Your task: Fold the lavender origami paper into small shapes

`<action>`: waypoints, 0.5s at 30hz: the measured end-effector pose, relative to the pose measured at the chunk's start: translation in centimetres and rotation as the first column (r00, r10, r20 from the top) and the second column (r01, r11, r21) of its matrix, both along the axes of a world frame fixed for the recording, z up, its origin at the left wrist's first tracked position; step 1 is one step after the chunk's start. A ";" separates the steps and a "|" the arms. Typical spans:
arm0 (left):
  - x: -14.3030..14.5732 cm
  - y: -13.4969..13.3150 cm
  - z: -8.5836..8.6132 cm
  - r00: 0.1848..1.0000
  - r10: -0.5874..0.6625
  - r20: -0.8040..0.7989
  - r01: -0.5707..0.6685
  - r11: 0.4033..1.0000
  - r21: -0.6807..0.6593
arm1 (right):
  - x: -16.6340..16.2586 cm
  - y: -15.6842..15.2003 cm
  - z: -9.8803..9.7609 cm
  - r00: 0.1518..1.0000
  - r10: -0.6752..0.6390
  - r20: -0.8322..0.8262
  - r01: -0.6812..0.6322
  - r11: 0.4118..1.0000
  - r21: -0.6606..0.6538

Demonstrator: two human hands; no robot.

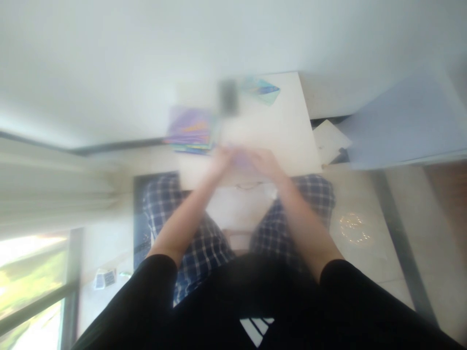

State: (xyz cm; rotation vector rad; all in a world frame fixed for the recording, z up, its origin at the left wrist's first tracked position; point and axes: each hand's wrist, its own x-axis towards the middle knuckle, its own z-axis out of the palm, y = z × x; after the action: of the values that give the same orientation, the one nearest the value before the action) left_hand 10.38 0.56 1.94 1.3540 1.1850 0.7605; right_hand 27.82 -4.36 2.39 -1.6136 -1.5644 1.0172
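Note:
Over the near part of a white table [277,126], my left hand [223,158] and my right hand [263,159] come close together. A small purple piece [241,158], perhaps folded paper, lies between them, and the fingers of both hands seem closed on its sides. Haze and blur hide the exact grip. Just beyond my left hand is a stack of colourful flat sheets or packets [191,129], purple on top. Farther back on the table are a dark rectangular object [228,97] and a teal-and-blue flat piece [263,91].
A wall [219,39] rises behind the table. To the right stand a large grey-blue panel [404,121] and a white piece [330,141]. A shiny looped string [353,228] lies on the floor at right, and small cards [105,279] at left. My knees flank the table's near edge.

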 end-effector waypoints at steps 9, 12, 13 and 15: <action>0.2 0.7 -0.6 0.998 -0.064 -0.022 0.063 0.998 -0.031 | -0.1 -0.4 -0.1 0.990 -0.128 -0.051 0.127 0.992 -0.020; -0.2 0.9 -1.0 0.997 -0.035 -0.064 0.033 0.999 -0.026 | 0.1 -0.2 -0.3 0.989 -0.086 -0.117 0.080 0.995 -0.058; -0.3 0.9 -1.0 0.997 -0.019 -0.081 0.017 1.000 -0.020 | 0.1 -0.1 -0.3 0.991 -0.064 -0.115 0.057 0.997 -0.058; -0.4 1.0 -1.0 0.995 -0.009 -0.103 0.008 1.000 -0.013 | 0.2 0.1 -0.5 0.997 -0.028 -0.068 0.026 0.999 -0.041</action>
State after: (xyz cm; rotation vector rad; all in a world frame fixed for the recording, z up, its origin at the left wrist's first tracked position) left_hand 10.02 1.51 0.98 1.4011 1.2623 0.6823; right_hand 28.02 -4.29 1.88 -1.6056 -1.4816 1.0848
